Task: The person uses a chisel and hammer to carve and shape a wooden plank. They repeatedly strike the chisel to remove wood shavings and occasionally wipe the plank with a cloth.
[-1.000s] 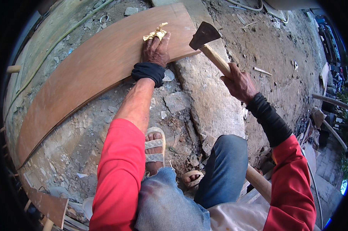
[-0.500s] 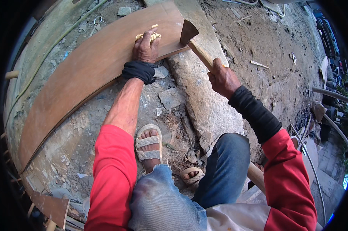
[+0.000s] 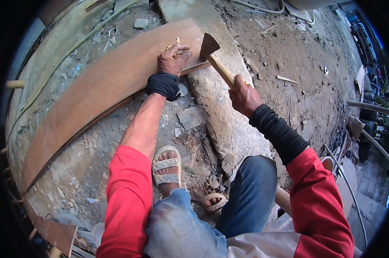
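My left hand rests on a long curved reddish-brown plywood panel, close to its far right end. Its fingers curl over a pale yellow bundle of thin strips, mostly hidden under them; I cannot make out exactly what it is. In my right hand is a hatchet, gripped by its wooden handle. The broad dark blade is raised at the panel's right end; whether it touches the panel I cannot tell.
The panel's end lies over a rough stone slab. Broken stones and dirt surround my sandalled feet. A hose runs along the left. Poles and debris lie at the right, and a wooden pole is beside my knee.
My left hand has slid right along the panel towards the hatchet, and its fingers now point more to the right. The hatchet stays near the panel's end. The whole view has shifted slightly.
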{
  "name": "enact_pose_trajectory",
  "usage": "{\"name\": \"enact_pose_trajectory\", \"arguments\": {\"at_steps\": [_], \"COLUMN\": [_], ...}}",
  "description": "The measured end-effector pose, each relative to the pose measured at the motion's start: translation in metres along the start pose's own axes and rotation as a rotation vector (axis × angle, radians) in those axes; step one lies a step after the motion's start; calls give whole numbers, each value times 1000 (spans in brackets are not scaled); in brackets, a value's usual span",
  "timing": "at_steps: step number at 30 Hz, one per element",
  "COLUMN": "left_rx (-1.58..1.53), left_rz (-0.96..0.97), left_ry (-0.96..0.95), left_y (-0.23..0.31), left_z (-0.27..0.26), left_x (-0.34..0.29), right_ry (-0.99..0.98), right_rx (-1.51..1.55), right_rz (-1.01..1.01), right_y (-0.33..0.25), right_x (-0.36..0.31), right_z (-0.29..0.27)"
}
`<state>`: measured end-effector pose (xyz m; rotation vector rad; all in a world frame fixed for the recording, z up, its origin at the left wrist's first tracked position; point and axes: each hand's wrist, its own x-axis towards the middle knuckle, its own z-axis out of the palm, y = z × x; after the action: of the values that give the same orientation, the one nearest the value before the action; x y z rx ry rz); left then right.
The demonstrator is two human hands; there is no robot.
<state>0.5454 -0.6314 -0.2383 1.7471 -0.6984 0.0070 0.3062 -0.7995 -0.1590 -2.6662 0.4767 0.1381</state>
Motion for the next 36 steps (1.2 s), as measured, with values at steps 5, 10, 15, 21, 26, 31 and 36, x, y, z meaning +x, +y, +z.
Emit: {"name": "enact_pose_trajectory", "arguments": {"at_steps": [5, 10, 15, 21, 26, 31, 36], "left_rx": [17, 53, 69, 169, 300, 299, 340], "left_rz": [-94, -29, 48, 136, 140, 218, 159], "left_ry": [-98, -71, -53, -65, -63, -25, -50], "left_y": [13, 15, 10, 2, 0, -3, -2], "left_z": [9, 10, 11, 11, 12, 13, 13], "left_x": [-7, -10, -12, -17, -19, -21, -23], "right_ry": [-8, -22, -12, -2, -8, 84, 100], "right_rx": [31, 34, 28, 38, 33, 36, -5], "right_rz": [5, 30, 29, 29, -18, -109, -104], "right_y": [-1, -6, -5, -2, -11, -29, -36], "right_x": [-1, -3, -4, -4, -2, -12, -10], "right_z": [0, 1, 4, 7, -10, -24, -22]}}
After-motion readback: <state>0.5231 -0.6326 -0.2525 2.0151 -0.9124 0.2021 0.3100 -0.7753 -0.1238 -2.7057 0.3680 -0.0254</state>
